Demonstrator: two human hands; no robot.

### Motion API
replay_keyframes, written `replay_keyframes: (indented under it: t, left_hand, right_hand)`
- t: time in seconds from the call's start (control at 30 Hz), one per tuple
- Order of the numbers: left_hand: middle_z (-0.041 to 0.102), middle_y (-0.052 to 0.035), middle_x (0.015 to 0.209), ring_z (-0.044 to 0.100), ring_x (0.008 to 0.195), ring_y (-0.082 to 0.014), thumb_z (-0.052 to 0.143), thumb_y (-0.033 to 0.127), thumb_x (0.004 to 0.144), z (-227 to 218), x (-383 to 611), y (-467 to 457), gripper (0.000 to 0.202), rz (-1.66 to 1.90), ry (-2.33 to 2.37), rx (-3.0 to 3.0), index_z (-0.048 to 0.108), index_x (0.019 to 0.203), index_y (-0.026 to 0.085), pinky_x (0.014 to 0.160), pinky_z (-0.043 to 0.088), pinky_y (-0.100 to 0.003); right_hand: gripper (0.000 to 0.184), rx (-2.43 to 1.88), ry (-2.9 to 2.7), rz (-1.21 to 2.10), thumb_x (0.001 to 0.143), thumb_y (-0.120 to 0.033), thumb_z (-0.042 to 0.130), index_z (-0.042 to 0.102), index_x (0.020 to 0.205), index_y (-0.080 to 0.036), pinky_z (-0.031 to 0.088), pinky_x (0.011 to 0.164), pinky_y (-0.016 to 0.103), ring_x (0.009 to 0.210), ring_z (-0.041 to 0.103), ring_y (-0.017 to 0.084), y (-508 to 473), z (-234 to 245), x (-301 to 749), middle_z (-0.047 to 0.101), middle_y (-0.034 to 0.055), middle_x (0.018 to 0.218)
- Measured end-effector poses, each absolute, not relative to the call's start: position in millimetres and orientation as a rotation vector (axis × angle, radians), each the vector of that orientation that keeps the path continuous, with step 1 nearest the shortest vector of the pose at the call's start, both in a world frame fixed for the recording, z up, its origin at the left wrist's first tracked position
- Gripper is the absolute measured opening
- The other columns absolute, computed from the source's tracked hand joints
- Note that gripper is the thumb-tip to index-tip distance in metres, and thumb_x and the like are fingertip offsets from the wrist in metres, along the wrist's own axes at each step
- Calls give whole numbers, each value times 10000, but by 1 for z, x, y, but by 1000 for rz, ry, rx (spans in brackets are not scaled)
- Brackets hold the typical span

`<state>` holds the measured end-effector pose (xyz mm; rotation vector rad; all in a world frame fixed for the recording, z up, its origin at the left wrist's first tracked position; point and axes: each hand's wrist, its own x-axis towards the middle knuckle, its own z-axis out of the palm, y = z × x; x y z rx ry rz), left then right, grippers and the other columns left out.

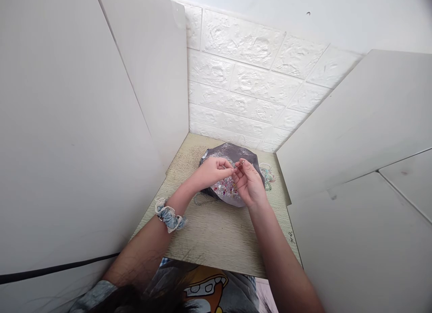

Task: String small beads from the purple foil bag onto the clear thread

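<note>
My left hand reaches in over a grey bag and is closed in a pinch. Its thumb and forefinger meet at one end of a thin, shiny strand, a thread or a fine wire. Facing it, my right hand is turned partly palm up, with thumb and fingertips pinched on the strand's other end. Whether a bead sits between the fingertips is too small to tell. Below both hands, many small pink, white and red beads lie on the opened bag.
A beaded string lies left of the bag, and pale green and pink bead strings lie at its right. The narrow wooden tabletop stands between white panels and a white brick-pattern wall. Small metallic bits rest near the right edge.
</note>
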<state>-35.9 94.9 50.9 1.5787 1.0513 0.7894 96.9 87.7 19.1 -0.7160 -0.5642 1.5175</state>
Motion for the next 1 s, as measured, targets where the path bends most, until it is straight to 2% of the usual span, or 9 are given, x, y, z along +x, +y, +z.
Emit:
replay_keyframes:
  t: [0.37, 0.77, 0.87, 1.0]
  left_hand:
    - [455, 21, 552, 342, 490, -64, 521, 287, 661, 54, -36, 94, 163, 791, 1057, 1533, 564, 672, 130, 455, 238, -190]
    - [525, 1, 625, 460, 601, -84, 536, 283, 664, 51, -35, 96, 164, 849, 978, 1466, 558, 661, 121, 552, 346, -198]
    - [501, 16, 578, 413, 526, -62, 544, 304, 664, 56, -36, 94, 186, 815, 958, 1469, 585, 674, 123, 488, 313, -186]
    - [321, 57, 442, 224, 399, -38, 529, 415, 684, 58, -39, 93, 295, 751, 949, 1483, 592, 648, 129, 384, 162, -199]
  right_hand:
    - [131, -726, -640, 1520, 637, -247, 657, 607, 737, -178, 492, 605, 161, 619, 562, 54, 87, 19, 96, 604, -30, 693]
    - [93, -774, -795, 1521, 624, -213, 656, 625, 705, -181, 490, 664, 210, 675, 562, 78, 84, 19, 92, 619, -12, 699]
    - [42, -787, -836, 1475, 615, -201, 647, 621, 647, -192, 482, 634, 212, 661, 543, 76, 84, 19, 93, 600, -26, 694]
    - [44, -754, -931, 1419, 608, -185, 630, 604, 572, -192, 468, 634, 221, 681, 517, 77, 83, 21, 96, 559, -35, 738]
